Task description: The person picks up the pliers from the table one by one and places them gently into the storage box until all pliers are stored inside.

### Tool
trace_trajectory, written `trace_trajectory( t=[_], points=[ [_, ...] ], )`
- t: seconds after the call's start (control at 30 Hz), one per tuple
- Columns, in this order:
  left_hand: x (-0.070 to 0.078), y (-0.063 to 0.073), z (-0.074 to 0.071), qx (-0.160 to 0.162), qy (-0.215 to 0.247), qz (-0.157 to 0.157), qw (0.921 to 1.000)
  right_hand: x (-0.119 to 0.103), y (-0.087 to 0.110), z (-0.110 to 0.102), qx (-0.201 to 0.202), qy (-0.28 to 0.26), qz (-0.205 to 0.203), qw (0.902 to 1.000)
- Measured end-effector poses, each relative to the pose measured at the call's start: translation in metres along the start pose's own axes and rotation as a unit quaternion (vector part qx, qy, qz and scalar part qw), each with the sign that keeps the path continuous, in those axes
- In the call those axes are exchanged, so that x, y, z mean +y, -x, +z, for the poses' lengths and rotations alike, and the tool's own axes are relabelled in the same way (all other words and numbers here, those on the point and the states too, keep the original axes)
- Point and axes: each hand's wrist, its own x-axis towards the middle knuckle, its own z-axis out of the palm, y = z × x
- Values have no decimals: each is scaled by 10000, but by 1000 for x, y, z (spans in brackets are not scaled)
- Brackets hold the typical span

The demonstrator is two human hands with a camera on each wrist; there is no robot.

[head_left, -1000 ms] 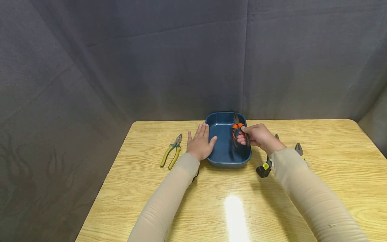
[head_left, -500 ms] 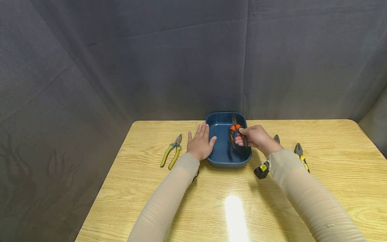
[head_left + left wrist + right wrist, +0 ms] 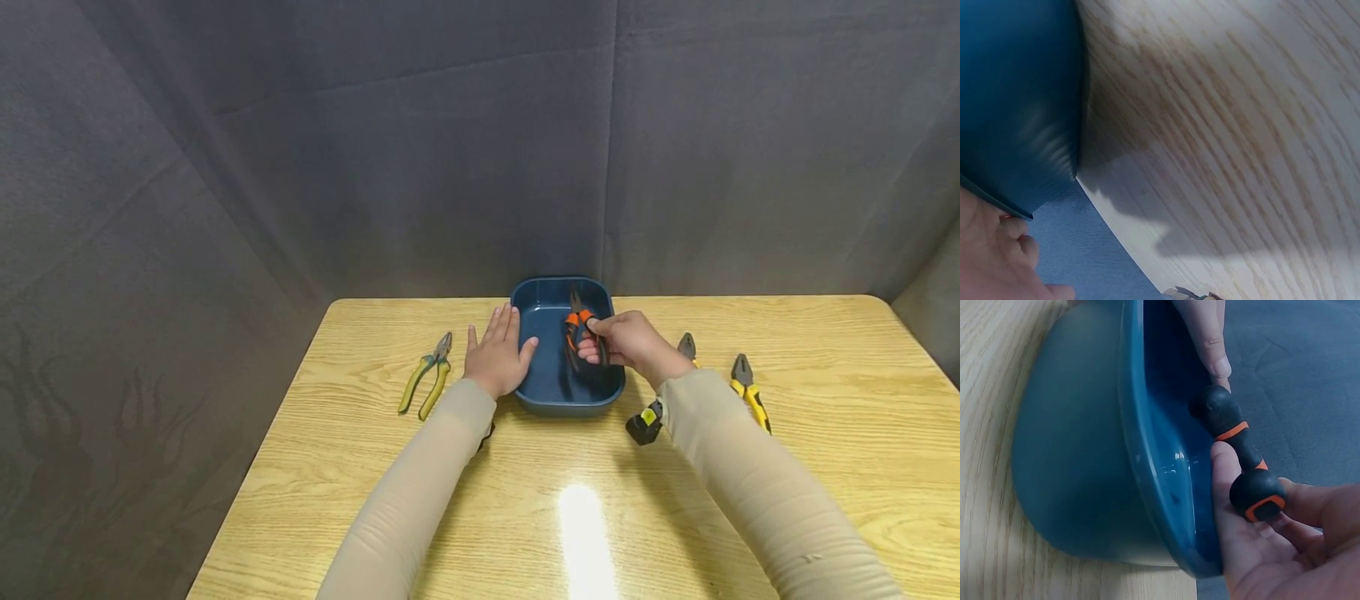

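A deep blue plastic basin (image 3: pixel 542 371) stands at the back of the wooden table. Along its left rim lies my left hand (image 3: pixel 497 357), fingers straight and thumb spread over the edge; the left wrist view shows the basin's outer wall (image 3: pixel 1016 94) beside curled-looking fingertips. My right hand (image 3: pixel 628 340) holds pliers (image 3: pixel 572 320) with black and orange handles over the basin's right half, jaws toward the back wall. Seen from the right wrist, thumb and fingers grip one handle (image 3: pixel 1260 500), and the handle ends point at the camera.
Yellow-green handled pliers (image 3: pixel 415 387) lie left of the basin. To the right are yellow-black pliers (image 3: pixel 758 410) and a black-and-yellow object (image 3: pixel 643 425) partly behind the right sleeve, with a plier tip (image 3: pixel 687 344) above it. Grey cloth (image 3: pixel 450 167) hangs behind the table.
My right hand has shifted slightly left with the pliers, further over the basin's middle. More of the tools at the right shows beside the sleeve. The left hand stays put.
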Motion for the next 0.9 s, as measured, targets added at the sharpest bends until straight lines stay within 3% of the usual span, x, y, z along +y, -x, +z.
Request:
trace_trajectory(
  t=[0.3,0.9],
  points=[
    [0,-1,0,33,-69,-17,10000,3,-3,5,-49,-137,-191,9997],
    [-2,-1,-1,84,-157,-34,9998,3,-4,18,99,142,-98,9998]
  ],
)
